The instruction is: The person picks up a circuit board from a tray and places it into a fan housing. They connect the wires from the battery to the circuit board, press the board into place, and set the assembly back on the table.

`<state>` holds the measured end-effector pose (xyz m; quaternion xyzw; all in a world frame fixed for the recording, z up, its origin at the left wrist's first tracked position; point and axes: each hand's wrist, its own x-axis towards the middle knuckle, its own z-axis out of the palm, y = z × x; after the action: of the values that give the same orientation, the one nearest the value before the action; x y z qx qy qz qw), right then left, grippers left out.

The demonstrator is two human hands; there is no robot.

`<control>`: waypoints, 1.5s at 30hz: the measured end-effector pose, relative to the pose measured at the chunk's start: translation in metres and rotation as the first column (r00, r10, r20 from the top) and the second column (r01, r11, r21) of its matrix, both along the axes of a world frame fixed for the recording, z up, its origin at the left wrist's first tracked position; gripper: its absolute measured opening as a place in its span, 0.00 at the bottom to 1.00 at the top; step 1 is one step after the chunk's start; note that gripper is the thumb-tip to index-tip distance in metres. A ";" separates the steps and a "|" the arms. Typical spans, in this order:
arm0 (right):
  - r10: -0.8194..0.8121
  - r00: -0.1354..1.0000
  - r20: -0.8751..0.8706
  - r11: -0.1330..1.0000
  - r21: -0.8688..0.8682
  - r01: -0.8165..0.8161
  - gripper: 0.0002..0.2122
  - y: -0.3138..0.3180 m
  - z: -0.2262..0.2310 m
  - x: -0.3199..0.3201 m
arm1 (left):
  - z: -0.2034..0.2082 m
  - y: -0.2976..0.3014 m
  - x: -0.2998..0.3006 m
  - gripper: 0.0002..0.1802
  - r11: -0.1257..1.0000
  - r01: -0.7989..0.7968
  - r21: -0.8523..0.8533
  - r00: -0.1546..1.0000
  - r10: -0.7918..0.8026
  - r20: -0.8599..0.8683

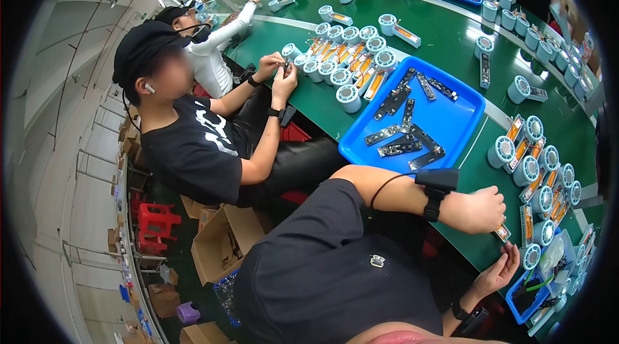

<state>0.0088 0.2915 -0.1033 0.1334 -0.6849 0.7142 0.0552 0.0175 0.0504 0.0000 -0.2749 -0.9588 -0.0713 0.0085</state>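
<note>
My left hand (478,210) is closed in a fist above the table's near edge. From under its fingers shows the end of a narrow light-blue housing (502,233) with something orange inside; the rest is hidden. My right hand (498,272) is lower and nearer to me, its fingers apart and slightly bent, with nothing seen in them. Close to its fingertips is a light-blue round-headed device (531,257). More such devices (542,199), with round grilles and open handles showing orange parts, crowd together just beyond both hands.
A blue tray (476,112) of black circuit boards lies on the green table (445,50). A smaller blue bin (521,312) with a clear bag stands right of my right hand. A co-worker (187,131) at left handles a small part beside more devices (348,54). Cardboard boxes (222,241) are on the floor.
</note>
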 end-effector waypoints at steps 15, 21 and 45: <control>0.052 0.998 0.036 0.999 -0.013 -0.052 0.11 -0.010 0.014 0.005 | 0.039 -0.172 0.008 0.15 0.825 -0.496 0.273 0.839 0.536 -0.095; 0.073 0.996 0.048 0.997 -0.015 -0.072 0.11 -0.005 0.015 0.002 | 0.007 -0.272 -0.022 0.15 0.837 -0.541 -0.083 0.841 0.541 -0.019; 0.308 0.929 -0.204 0.919 0.319 -0.234 0.09 -0.069 0.080 0.000 | -0.018 -0.019 0.055 0.16 0.200 -0.510 0.837 0.855 0.009 0.519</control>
<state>0.0092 0.2227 -0.0232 0.3232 -0.7439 0.5845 0.0210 0.0729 0.0311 -0.0182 -0.0190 -0.7222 -0.6914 -0.0118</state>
